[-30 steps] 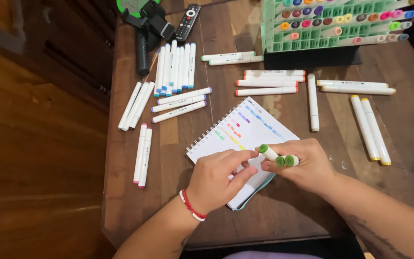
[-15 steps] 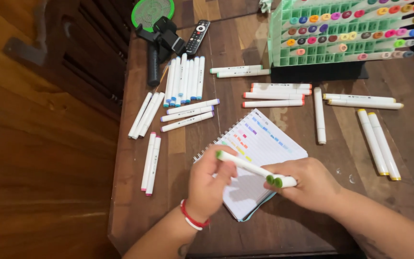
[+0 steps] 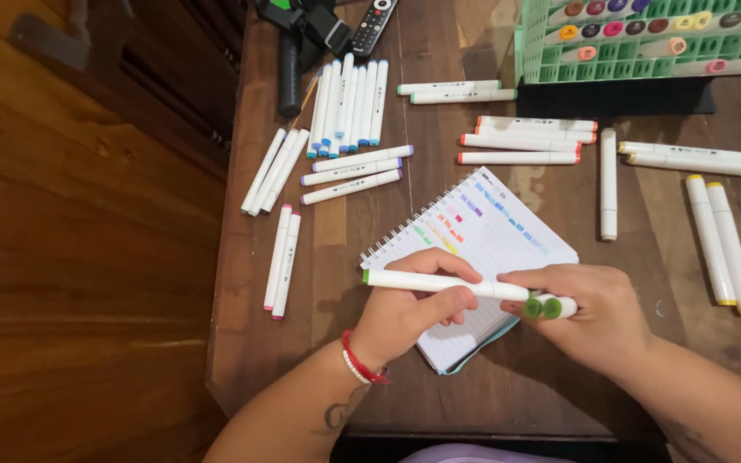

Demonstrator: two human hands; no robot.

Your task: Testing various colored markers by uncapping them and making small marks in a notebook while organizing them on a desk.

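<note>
Head camera, looking down on a dark wooden table [image 3: 370,377]. A spiral notepad [image 3: 482,231] with rows of small colour swatches lies open near the front edge, tilted. White markers are scattered all round it: a tight row with blue caps [image 3: 349,107] at the back left, three with purple caps [image 3: 353,171] just below, two pink-capped ones [image 3: 281,260] at the left, three orange-capped ones [image 3: 525,141] behind the notepad, and two yellow-capped ones [image 3: 722,244] at the right. A green marker rack [image 3: 645,39] full of coloured caps stands at the back right; a black remote control [image 3: 373,26] lies at the back.

Both hands hover over the lower part of the notepad, covering part of the page. The left hand [image 3: 409,313] is curled, thumb and fingers closed round the barrel of a white marker with a green tip [image 3: 435,281], held level. The right hand [image 3: 598,313] grips the marker's other end, together with a green cap [image 3: 544,307]. A red and white bracelet [image 3: 358,360] circles the left wrist.
</note>
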